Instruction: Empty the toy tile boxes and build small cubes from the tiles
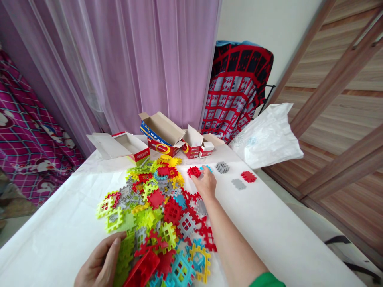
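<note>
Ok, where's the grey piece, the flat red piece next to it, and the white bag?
Grey piece (pixel 238 183), head view, its middle.
Flat red piece (pixel 248 176), head view, its middle.
White bag (pixel 269 137), head view, its crinkled side.
</note>
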`<action>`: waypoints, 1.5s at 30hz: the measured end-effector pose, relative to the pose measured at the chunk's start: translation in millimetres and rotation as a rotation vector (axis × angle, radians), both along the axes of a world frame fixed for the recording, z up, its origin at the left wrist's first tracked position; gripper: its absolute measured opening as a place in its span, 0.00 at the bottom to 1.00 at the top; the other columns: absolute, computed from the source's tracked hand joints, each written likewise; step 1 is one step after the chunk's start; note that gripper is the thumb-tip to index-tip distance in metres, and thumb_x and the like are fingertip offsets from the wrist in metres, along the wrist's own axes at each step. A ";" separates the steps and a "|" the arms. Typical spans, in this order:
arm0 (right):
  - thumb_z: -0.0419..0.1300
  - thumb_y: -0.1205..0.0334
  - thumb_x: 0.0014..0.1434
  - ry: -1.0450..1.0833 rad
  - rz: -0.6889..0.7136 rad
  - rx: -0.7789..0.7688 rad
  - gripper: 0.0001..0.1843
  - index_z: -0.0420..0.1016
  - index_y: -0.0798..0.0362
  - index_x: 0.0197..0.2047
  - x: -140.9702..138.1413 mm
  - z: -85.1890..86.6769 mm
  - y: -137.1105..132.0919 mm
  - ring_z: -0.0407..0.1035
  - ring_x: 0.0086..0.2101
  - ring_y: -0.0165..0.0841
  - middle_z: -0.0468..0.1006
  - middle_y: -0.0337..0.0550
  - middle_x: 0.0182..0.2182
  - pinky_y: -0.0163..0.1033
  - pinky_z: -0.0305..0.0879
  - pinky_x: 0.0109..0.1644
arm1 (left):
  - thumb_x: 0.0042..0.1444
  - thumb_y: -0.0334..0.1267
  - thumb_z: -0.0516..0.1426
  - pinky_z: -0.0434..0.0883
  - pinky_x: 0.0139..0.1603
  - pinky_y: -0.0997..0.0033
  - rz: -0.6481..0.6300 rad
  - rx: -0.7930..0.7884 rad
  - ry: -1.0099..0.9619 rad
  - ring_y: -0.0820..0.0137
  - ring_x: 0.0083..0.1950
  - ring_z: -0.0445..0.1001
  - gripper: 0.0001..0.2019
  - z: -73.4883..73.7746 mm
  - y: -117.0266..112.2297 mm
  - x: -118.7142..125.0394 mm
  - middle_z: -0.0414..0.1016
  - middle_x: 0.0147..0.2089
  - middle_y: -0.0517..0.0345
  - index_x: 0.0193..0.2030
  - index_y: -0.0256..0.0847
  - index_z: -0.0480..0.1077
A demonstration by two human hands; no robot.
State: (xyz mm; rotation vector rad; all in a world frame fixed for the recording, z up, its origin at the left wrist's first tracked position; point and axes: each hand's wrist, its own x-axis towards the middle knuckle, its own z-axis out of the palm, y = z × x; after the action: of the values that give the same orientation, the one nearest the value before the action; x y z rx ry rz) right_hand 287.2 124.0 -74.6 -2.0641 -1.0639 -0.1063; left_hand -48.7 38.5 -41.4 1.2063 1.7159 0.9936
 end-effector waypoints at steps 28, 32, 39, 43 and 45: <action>0.63 0.49 0.49 0.058 -0.008 -0.080 0.33 0.63 0.52 0.57 -1.2 6.5 -4.7 0.67 0.49 0.42 0.76 0.46 0.48 0.43 0.57 0.48 | 0.36 0.68 0.57 0.65 0.63 0.53 -0.044 0.056 0.058 0.51 0.55 0.74 0.29 -6.6 -1.7 -2.9 0.82 0.45 0.55 0.34 0.46 0.79; 0.62 0.48 0.50 0.041 -0.005 -0.070 0.33 0.63 0.51 0.57 -0.7 5.0 -4.3 0.67 0.49 0.42 0.76 0.46 0.48 0.43 0.57 0.49 | 0.36 0.68 0.57 0.66 0.62 0.53 -0.056 0.071 0.067 0.51 0.54 0.75 0.29 -6.0 -2.0 -3.1 0.82 0.44 0.56 0.33 0.46 0.79; 0.63 0.49 0.49 0.042 -0.004 -0.065 0.34 0.64 0.51 0.57 0.5 3.0 -3.1 0.67 0.50 0.43 0.77 0.46 0.48 0.44 0.58 0.50 | 0.36 0.67 0.56 0.68 0.61 0.53 -0.052 0.077 0.078 0.51 0.54 0.75 0.29 -7.7 -1.8 -2.4 0.82 0.44 0.56 0.33 0.46 0.79; 0.62 0.48 0.50 0.034 -0.001 -0.054 0.32 0.65 0.51 0.56 0.9 1.7 -2.7 0.67 0.49 0.43 0.77 0.46 0.48 0.44 0.57 0.50 | 0.36 0.68 0.56 0.68 0.61 0.53 -0.057 0.082 0.084 0.51 0.53 0.75 0.28 -7.9 -1.0 -2.9 0.82 0.43 0.56 0.33 0.47 0.79; 0.61 0.48 0.50 0.031 -0.001 -0.056 0.32 0.65 0.52 0.56 0.8 1.6 -2.7 0.67 0.49 0.43 0.77 0.46 0.48 0.44 0.57 0.50 | 0.35 0.68 0.57 0.66 0.62 0.53 -0.047 0.067 0.067 0.51 0.54 0.75 0.29 -6.3 -1.6 -2.9 0.82 0.44 0.56 0.33 0.46 0.79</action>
State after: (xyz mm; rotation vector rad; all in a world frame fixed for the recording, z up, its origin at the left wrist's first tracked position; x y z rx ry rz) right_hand 288.0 121.3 -73.0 -2.1099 -1.0581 -0.0456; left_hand -51.6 36.9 -47.7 1.3306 1.7094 0.9989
